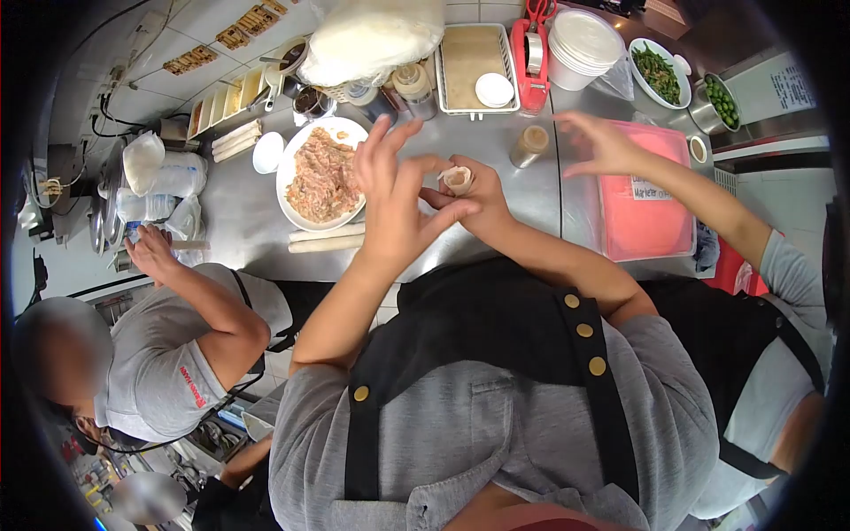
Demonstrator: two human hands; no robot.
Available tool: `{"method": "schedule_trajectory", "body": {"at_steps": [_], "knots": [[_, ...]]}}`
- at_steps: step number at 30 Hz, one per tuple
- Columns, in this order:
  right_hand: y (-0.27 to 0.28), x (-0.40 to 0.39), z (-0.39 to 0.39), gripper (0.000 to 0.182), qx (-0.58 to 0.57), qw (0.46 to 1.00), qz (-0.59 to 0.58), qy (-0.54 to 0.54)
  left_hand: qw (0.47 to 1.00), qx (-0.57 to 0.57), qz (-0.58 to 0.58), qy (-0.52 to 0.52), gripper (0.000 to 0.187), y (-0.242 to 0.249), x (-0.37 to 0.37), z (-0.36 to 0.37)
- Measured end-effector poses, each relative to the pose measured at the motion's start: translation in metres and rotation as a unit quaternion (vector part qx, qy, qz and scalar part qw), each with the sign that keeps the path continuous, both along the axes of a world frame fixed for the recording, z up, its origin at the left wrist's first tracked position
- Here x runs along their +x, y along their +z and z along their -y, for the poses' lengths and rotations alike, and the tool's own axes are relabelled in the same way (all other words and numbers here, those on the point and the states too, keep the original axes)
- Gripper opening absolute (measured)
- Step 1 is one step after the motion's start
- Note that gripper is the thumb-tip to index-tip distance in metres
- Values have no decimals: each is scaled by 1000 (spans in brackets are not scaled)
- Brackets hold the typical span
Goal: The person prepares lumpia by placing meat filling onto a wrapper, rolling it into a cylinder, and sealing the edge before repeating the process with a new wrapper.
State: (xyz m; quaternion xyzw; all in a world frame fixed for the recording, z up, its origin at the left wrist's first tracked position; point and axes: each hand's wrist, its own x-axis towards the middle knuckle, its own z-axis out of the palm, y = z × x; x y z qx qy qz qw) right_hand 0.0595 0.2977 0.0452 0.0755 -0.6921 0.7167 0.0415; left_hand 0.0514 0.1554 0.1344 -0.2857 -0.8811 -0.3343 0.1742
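Observation:
My right hand [482, 196] is closed around a small pale wrapper [457, 180] with pinkish filling showing in its open top. Just to its left is my left hand [396, 190], fingers spread; its thumb and index finger come close to the wrapper, and contact cannot be made out. A white bowl of minced, pinkish mixture [319, 170] stands left of my left hand, which overlaps its right edge. Pale rolled sticks [326, 240] lie on the steel table [434, 250] below the bowl.
A co-worker's hand [606, 146] reaches over a pink-filled lidded container [649, 190] at right. A shaker jar [530, 146] stands nearby. Behind are a white-rimmed tray [476, 110], red tape dispenser [532, 66] and stacked tubs [584, 44]. Another person works at left.

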Motion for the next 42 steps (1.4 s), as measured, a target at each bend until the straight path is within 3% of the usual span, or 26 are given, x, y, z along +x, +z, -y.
{"method": "schedule_trajectory", "body": {"at_steps": [2,3,5,6,13,21,25,27,28,30,32,33,35,37,42], "knots": [[15,5,0,27,-101,994,43,6,995,38,-88,11,14,-14,11,5],[13,4,2,27,-98,994,44,7,995,41,-88,12,14,-18,11,5],[8,5,9,27,-112,992,21,-44,969,-31,-242,26,16,-26,14,6],[10,5,9,27,-112,993,21,-43,971,-18,-233,45,27,-28,14,3],[31,12,3,27,6,994,-40,-102,969,-43,-232,69,26,-21,11,-1],[18,12,0,20,70,994,-22,-77,934,-184,-305,-34,14,-15,0,10],[33,13,1,20,87,993,-62,-55,940,-199,-272,-52,12,-3,2,16],[31,11,-2,21,94,992,-71,-47,974,-140,-168,-64,21,8,1,17],[30,11,-4,22,43,998,-53,-7,974,-140,-168,-65,21,13,0,17],[30,9,-7,23,-8,999,-35,30,994,83,-45,-53,27,19,-3,19],[32,11,-7,25,-113,990,9,78,994,101,-17,-36,31,12,-5,24],[36,12,-7,25,-111,991,10,77,993,119,9,-14,36,8,-6,26],[47,14,-5,25,-49,998,13,42,995,103,-7,-12,33,5,-6,30],[39,12,-3,25,-53,997,17,50,998,38,-18,-49,31,7,-7,34],[44,12,-1,24,6,998,16,59,998,17,-19,-59,28,9,-8,39]]}}
